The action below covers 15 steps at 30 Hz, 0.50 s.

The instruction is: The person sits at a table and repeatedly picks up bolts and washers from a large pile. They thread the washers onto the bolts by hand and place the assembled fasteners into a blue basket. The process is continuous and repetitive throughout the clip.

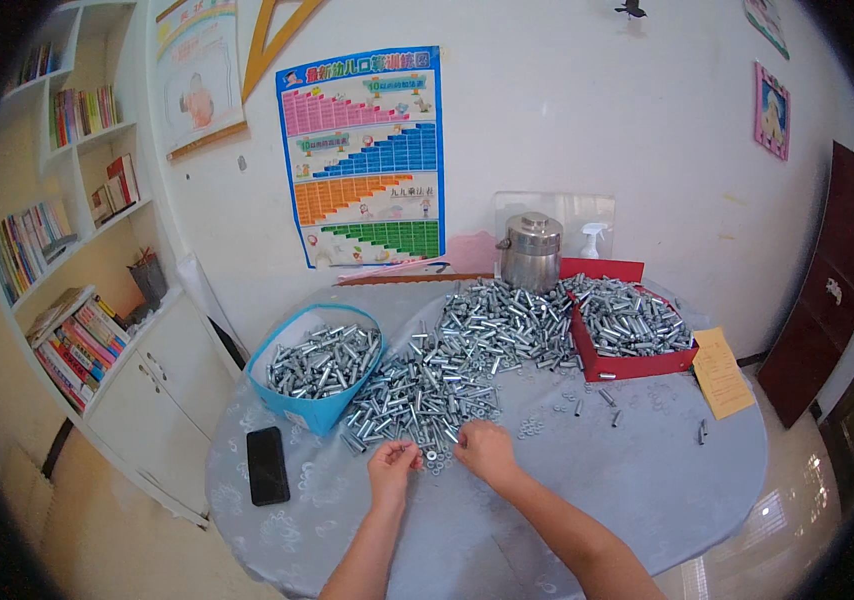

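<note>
1. Metal fasteners [427,390], silvery and mostly cylindrical, lie in a broad loose pile across the middle of the table [567,480], spreading from the near edge of the heap by the hands to the far side; I see them from above through the head camera.
2. On the left, I have the left hand [394,463] at the near edge of the pile, thumb and fingertips drawn close together; I cannot tell whether anything small is pinched there.
3. On the right, I see the right hand [485,449] at the same near edge, its fingers curled inward; the fingertips are hidden from me, so I cannot tell what they hold.
4. Between the two hands, I make out a few small washers [433,457] lying flat; more small rings lie scattered just right of the right hand.
5. Left of the pile, I see a light blue bin [315,412] filled with similar fasteners, and nearer than it a black phone [268,466] lying flat.
6. Far right, I find a red box [637,367] heaped with more of them, with a yellow paper slip [722,373] beside its right side.
7. At the far side, I see a lidded metal canister [532,255] standing upright behind the pile, with a white spray bottle [592,240] to its right.
</note>
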Each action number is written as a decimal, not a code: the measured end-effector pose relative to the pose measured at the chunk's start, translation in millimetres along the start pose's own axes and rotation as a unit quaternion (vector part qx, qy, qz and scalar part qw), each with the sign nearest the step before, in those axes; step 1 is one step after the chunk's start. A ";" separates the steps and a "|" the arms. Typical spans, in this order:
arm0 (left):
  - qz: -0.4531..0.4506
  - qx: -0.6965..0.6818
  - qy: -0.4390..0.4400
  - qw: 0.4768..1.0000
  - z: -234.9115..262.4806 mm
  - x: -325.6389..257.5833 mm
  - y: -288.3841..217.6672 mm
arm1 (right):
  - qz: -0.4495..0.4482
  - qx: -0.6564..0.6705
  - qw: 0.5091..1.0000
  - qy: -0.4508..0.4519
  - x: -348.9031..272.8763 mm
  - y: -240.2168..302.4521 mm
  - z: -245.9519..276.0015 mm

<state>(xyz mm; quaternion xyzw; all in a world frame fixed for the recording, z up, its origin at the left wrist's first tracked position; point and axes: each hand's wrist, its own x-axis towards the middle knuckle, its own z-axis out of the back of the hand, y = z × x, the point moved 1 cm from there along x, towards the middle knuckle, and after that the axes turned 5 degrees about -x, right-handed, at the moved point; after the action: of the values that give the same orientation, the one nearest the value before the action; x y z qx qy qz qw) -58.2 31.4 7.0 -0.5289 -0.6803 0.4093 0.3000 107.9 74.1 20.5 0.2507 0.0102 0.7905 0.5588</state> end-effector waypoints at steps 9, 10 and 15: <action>0.029 -0.025 0.002 0.999 -1.1 -7.8 -1.3 | 0.012 -0.029 0.999 -0.018 5.7 -1.5 -18.9; 0.031 -0.025 0.006 0.999 0.1 -6.8 0.7 | 0.022 -0.048 0.999 -0.011 4.9 0.1 -17.2; 0.058 -0.034 0.023 0.997 -1.5 -11.4 4.0 | 0.048 0.020 0.998 -0.034 -5.4 -3.1 -0.6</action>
<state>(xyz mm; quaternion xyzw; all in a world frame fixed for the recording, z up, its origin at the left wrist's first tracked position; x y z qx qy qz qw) -52.0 21.1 4.5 -0.5867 -0.6546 0.3906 0.2734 111.7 70.7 16.9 0.2885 -0.0052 0.8069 0.5154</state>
